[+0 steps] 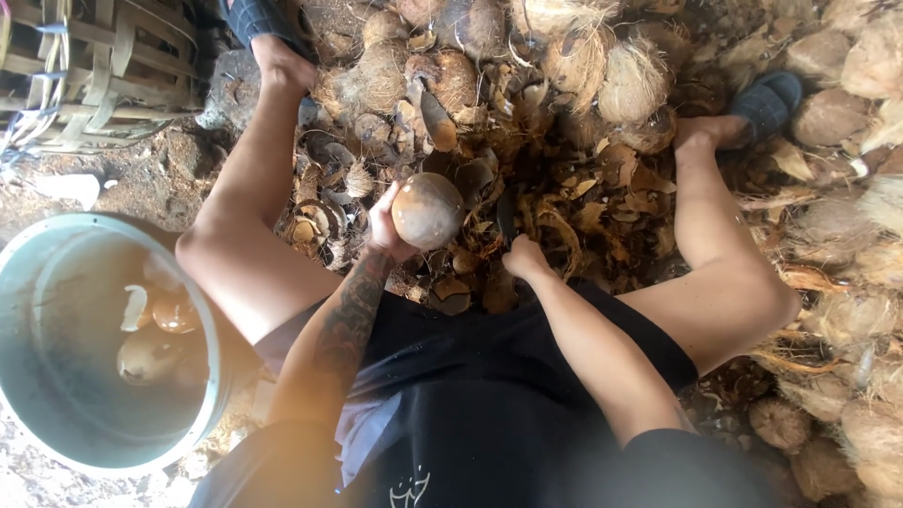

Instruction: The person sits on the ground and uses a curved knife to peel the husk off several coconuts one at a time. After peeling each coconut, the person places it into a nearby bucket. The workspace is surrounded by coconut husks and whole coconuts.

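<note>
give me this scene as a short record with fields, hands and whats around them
setting: person seated on the ground, head camera looking down
left hand: holds a husked coconut, round and brown
right hand: closed on a dark tool; blade hard to make out
between the legs: heap of husk scraps
far side: pile of unhusked coconuts
person's left: metal tub with peeled coconuts in water
top left: woven basket
feet: dark sandals

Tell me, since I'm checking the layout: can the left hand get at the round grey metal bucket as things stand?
Probably yes, once freed: the left hand grips a smooth brown husked coconut; the bucket sits open beyond the left knee.
</note>
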